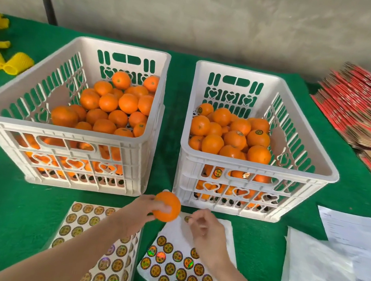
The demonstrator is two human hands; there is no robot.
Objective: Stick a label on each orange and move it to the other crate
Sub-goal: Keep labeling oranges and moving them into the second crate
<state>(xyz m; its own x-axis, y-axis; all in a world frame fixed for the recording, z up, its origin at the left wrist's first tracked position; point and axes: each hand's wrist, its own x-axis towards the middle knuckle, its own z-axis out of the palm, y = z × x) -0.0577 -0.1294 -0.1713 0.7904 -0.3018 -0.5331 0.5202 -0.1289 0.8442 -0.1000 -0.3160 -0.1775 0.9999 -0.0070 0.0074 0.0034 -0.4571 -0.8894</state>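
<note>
— Entry one: the left hand?
— The left hand (pixel 141 211) was wrapped round one orange (pixel 166 206), held over the green counter (pixel 0 196), just near of the gap between the two white crates.
— The right hand?
— The right hand (pixel 204 228), fingers curled, pinched a round label (pixel 187 219) at the far edge of the right label sheet (pixel 174 267), just right of the orange.
— Crates?
— The left crate (pixel 59 132) held loose oranges (pixel 106 113) piled toward its right side. The right crate (pixel 255 167) held labelled oranges (pixel 258 137).
— Sundries?
— A second label sheet (pixel 84 221) under the left forearm; white papers (pixel 328 272) near right; flattened red cartons (pixel 366 113) far right; yellow foam nets (pixel 16 64) far left.
</note>
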